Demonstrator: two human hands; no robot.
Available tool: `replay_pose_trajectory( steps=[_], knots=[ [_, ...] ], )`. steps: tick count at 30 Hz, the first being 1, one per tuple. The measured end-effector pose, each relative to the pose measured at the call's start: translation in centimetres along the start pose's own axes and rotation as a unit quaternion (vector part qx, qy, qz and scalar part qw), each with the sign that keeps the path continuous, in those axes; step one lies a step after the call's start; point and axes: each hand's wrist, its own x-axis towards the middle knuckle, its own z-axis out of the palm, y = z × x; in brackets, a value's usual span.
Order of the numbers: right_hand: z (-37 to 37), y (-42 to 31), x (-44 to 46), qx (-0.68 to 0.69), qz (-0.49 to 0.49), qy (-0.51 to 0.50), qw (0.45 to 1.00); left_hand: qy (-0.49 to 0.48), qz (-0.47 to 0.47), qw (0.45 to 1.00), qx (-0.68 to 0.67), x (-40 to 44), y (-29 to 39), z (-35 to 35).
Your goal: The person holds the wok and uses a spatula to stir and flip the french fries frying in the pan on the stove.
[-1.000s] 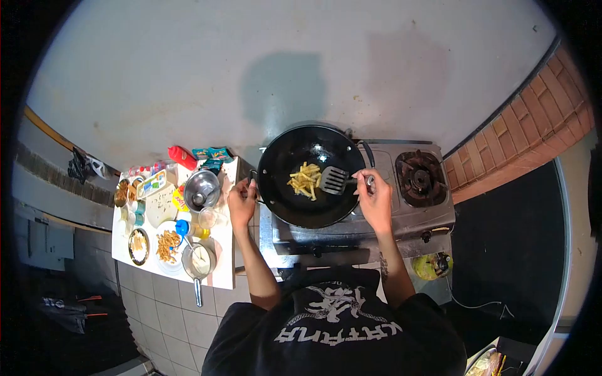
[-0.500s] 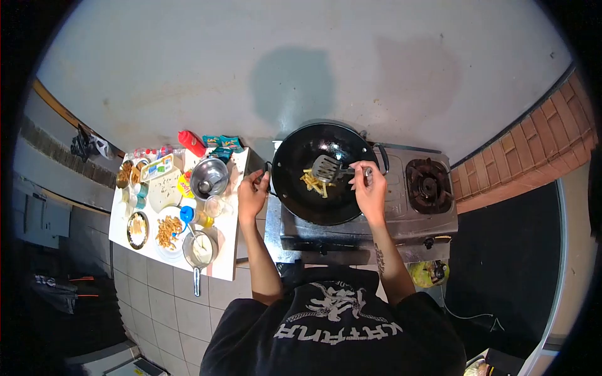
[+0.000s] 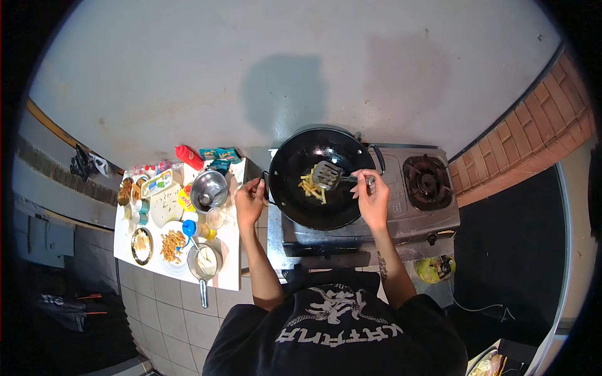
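A black wok stands on the left side of the gas stove. Inside it lie several pale yellow strips of food, like fries, a little left of the middle. My right hand is closed around the handle of a slotted spatula. The spatula's dark blade is over the wok, against the strips or just above them; I cannot tell which. My left hand is closed on the wok's left handle, its fingers curled around it.
To the left a white table holds a steel bowl, a saucepan of white mixture, a plate of brown pieces and a red bottle. A bare burner sits on the stove's right. The wall rises behind.
The view has shifted slightly. The spatula blade has turned and stays beside the strips, which lie a little more spread out. My left hand keeps its hold on the wok handle.
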Motion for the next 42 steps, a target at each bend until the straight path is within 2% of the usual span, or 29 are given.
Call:
replay_pose_trajectory(
  steps=[4, 8, 11, 17, 21, 24, 35, 42],
  knots=[
    [-0.3, -1.1, -0.5, 0.026, -0.008, 0.021, 0.999, 0.024, 0.016, 0.998, 0.056, -0.1, 0.2, -0.1],
    [-0.9, -1.6, -1.0, 0.024, -0.012, 0.023, 0.999, 0.053, 0.015, 0.998, 0.015, 0.0, -0.3, 0.2],
    [-1.4, -1.8, -1.5, 0.021, -0.002, 0.027, 0.999, 0.071, 0.018, 0.996, 0.047, -0.5, 1.6, -0.2],
    [-2.6, -1.9, -2.3, 0.013, 0.001, 0.045, 0.999, 0.059, 0.044, 0.997, 0.028, -0.5, 3.9, 0.6],
    [-3.3, -1.2, -2.8, 0.015, -0.004, 0.060, 0.998, 0.050, 0.105, 0.993, 0.000, -0.4, 4.6, 2.0],
    [-3.2, -1.7, -3.1, 0.016, -0.005, 0.067, 0.998, 0.039, 0.102, 0.993, -0.053, -0.4, 4.3, 2.7],
    [-3.6, -2.0, -3.6, -0.009, -0.025, 0.080, 0.996, 0.061, 0.091, 0.993, 0.039, 0.5, 2.3, 1.8],
    [-3.4, -2.0, -3.6, -0.025, -0.036, 0.060, 0.997, 0.072, 0.073, 0.994, 0.026, 1.3, 0.0, 1.6]
  ],
)
